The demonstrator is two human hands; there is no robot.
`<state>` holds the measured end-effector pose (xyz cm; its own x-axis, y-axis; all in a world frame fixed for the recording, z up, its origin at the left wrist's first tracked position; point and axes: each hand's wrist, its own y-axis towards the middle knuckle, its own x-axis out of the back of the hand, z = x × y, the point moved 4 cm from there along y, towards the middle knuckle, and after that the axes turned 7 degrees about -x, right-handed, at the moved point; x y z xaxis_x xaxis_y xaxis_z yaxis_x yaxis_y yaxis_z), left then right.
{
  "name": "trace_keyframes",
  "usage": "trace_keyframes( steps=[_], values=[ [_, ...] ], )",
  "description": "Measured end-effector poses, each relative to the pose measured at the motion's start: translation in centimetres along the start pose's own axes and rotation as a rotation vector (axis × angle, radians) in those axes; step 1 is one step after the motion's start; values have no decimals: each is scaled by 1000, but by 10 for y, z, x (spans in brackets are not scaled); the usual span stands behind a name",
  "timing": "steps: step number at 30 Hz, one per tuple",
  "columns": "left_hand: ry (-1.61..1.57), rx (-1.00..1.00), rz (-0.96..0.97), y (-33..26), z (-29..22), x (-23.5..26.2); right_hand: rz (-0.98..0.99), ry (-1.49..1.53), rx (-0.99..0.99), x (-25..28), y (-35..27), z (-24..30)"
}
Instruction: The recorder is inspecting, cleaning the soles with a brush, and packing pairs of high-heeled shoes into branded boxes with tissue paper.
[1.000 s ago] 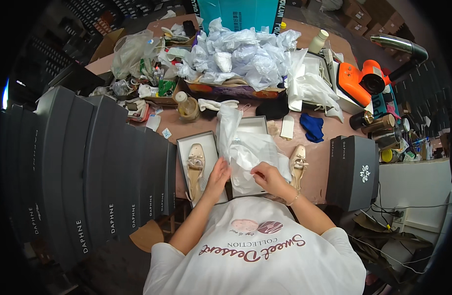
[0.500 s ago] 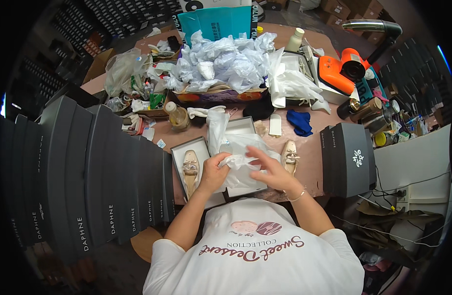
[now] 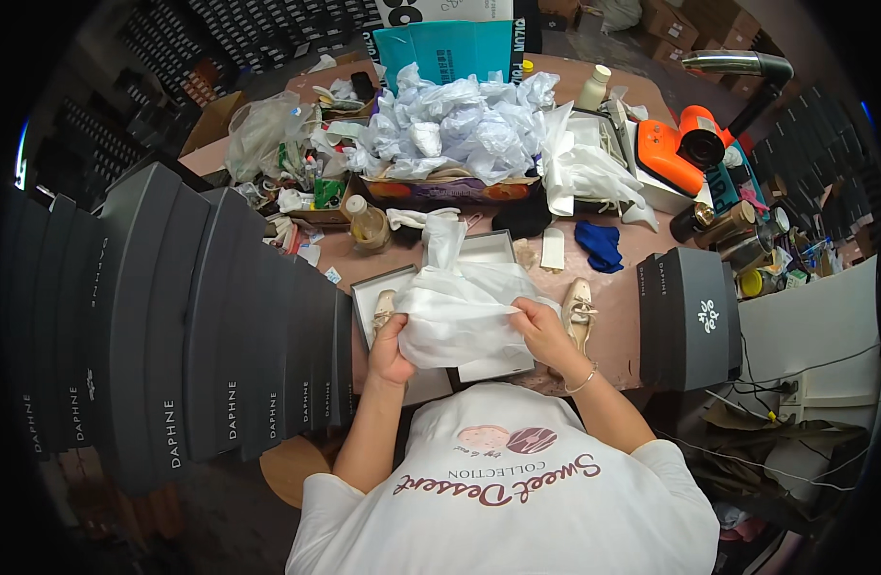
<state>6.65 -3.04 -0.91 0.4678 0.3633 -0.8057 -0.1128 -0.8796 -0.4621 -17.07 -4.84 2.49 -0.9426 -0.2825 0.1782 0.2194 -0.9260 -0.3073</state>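
Since half a second ago the white tissue paper (image 3: pixel 460 311) has been spread wider over the open shoe box (image 3: pixel 488 251), hiding more of the beige shoe (image 3: pixel 383 309) inside. The left hand (image 3: pixel 391 347) grips its lower left edge, the right hand (image 3: pixel 541 331) pinches its right edge beside a second beige shoe (image 3: pixel 579 311) on the table

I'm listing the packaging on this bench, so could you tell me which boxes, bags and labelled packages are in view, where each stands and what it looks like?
Open shoe box: table centre, white inside, one beige shoe in it, under the tissue paper that the left hand and right hand hold.
Stack of shoe boxes: left, dark grey, white lettering.
Dark grey boxes: right, white emblem.
Teal bag: far edge, upright.
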Motion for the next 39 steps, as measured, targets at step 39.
trace_keyframes(
  steps=[39],
  values=[
    [1565,-729,220,69,40,-96,-495,-407,-378,76,-41,-205]
  ],
)
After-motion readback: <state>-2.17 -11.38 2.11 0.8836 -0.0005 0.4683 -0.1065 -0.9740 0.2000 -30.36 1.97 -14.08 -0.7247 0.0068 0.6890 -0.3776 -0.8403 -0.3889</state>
